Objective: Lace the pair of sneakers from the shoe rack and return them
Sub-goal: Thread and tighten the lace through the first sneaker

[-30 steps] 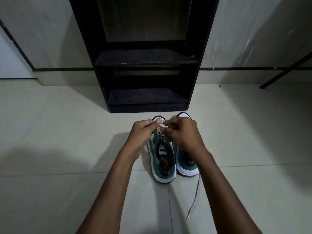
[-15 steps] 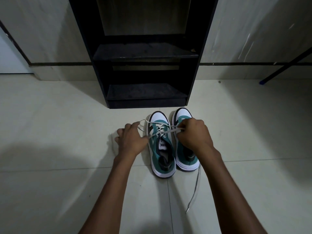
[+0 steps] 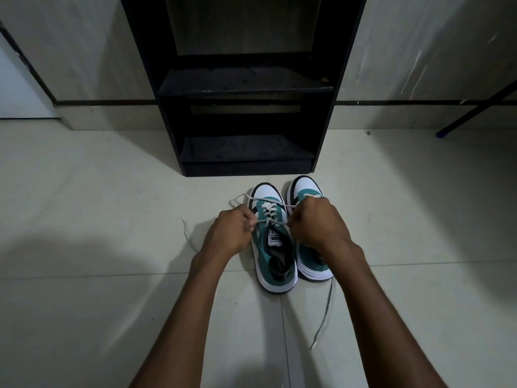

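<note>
The left hand [image 3: 230,233] is pinching one run of the lace [image 3: 270,212] at the near-left flank of the left sneaker [image 3: 272,242], while the right hand [image 3: 317,222] is gripping the other run opposite it, fingers curled shut. The lace is stretching crosswise between the fists, at right angles to the sneaker's toe-to-heel axis, which is pointing away toward the shoe rack [image 3: 246,155]. The right sneaker [image 3: 307,197] is lying under the right hand, its own lace [image 3: 324,312] trailing back loose.
</note>
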